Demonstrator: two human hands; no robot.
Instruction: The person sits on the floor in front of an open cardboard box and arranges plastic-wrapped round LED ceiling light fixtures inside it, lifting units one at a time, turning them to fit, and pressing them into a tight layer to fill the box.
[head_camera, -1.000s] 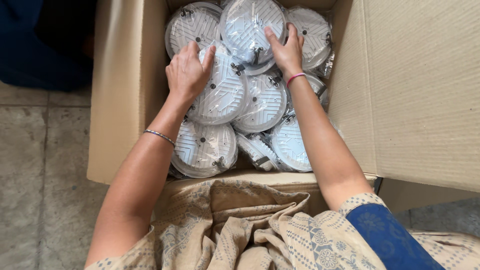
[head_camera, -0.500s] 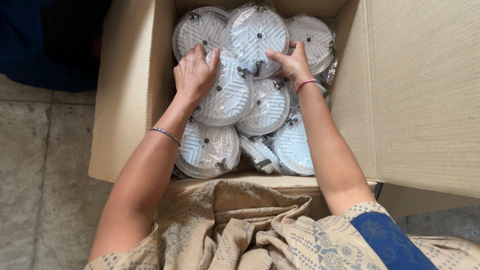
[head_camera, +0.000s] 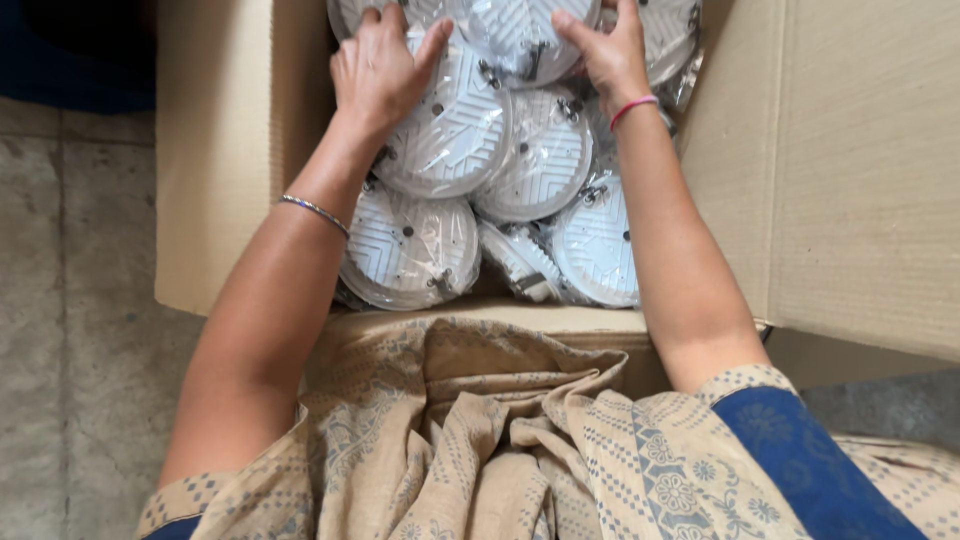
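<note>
An open cardboard box (head_camera: 215, 170) holds several round white ribbed discs, each wrapped in clear plastic. My left hand (head_camera: 380, 70) lies on one disc (head_camera: 455, 135) at the upper left of the pile, its thumb pressed against the side of the topmost disc (head_camera: 515, 35). My right hand (head_camera: 605, 55) grips the other side of that topmost disc, thumb on its face. The disc sits between both hands at the top edge of the view, partly cut off. More discs (head_camera: 410, 245) lie lower in the box, near my body.
The box flaps stand open at the left and at the right (head_camera: 850, 170). A grey tiled floor (head_camera: 70, 300) runs along the left. My patterned beige clothing (head_camera: 470, 440) fills the bottom of the view, against the box's near wall.
Both hands have shifted toward the far side of the box and closed in on the topmost disc. The view has drawn closer to the box.
</note>
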